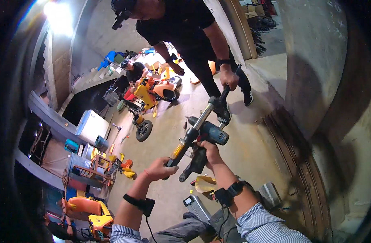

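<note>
My left hand (159, 169) is closed around the lower end of a long black-and-silver tube assembly (201, 120) that looks like a bike's front fork, with a yellow band on it. My right hand (211, 154) grips a cordless power drill (215, 133), dark with a blue-grey body, close beside the tube. Its tip and any contact with the assembly are hard to make out. Across from me, a co-worker's hand (229, 79) holds the black bar at the far end of the assembly.
A partly stripped yellow bike (145, 95) stands beyond, with another person crouched at it. A loose wheel (144, 131) rests nearby. To the left are a white cabinet (93, 126), buckets and a yellow-orange scooter (100, 220). A grey metal case (269, 195) lies at lower right.
</note>
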A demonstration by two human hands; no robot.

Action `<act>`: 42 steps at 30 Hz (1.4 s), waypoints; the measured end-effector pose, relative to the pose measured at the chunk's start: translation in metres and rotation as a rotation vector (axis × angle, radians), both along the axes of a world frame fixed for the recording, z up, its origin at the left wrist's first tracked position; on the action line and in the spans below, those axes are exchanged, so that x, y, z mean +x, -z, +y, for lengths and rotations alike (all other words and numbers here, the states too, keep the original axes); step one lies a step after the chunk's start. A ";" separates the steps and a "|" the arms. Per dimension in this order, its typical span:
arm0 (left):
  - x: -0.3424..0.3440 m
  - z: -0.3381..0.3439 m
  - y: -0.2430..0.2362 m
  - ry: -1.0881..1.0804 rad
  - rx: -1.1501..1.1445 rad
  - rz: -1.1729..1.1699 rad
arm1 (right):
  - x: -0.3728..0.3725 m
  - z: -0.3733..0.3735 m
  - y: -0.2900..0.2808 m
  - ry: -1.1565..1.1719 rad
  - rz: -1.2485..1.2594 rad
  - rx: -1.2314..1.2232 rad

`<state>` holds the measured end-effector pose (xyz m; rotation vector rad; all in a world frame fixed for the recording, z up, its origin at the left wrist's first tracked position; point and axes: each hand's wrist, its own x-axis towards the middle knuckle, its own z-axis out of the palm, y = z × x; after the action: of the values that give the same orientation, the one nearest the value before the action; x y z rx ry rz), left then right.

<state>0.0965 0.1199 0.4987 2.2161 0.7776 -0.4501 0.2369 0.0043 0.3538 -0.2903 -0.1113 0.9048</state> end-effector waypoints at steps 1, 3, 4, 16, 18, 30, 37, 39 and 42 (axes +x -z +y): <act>0.003 0.002 0.002 0.010 -0.004 -0.012 | 0.002 -0.003 -0.002 0.111 -0.038 -0.013; 0.018 0.001 -0.004 0.073 0.086 -0.007 | 0.010 0.001 0.014 0.233 -0.108 -0.165; 0.033 -0.002 -0.006 0.111 0.137 -0.034 | 0.017 0.004 0.031 0.366 -0.162 -0.237; 0.091 0.014 0.041 0.096 0.591 -0.563 | 0.021 -0.029 0.034 0.595 0.217 -0.455; 0.054 0.019 0.055 0.012 0.427 -0.616 | 0.002 -0.027 0.006 0.501 0.146 -0.538; -0.148 -0.040 0.193 -1.262 -0.692 -0.934 | -0.065 -0.018 0.046 0.003 -1.667 -0.386; -0.148 -0.021 0.184 -1.183 -0.884 -0.966 | -0.136 -0.016 0.029 -0.622 -1.216 -0.390; -0.158 -0.016 0.195 -1.251 -1.007 -0.921 | -0.148 -0.013 0.036 -0.657 -1.299 -0.418; -0.173 -0.021 0.189 -1.323 -1.125 -1.011 | -0.159 -0.002 0.025 -0.747 -1.436 -0.493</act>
<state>-0.0764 0.0985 0.3095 0.4146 0.8552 0.7068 0.0783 0.0021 0.3292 -1.3924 -1.4063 1.2888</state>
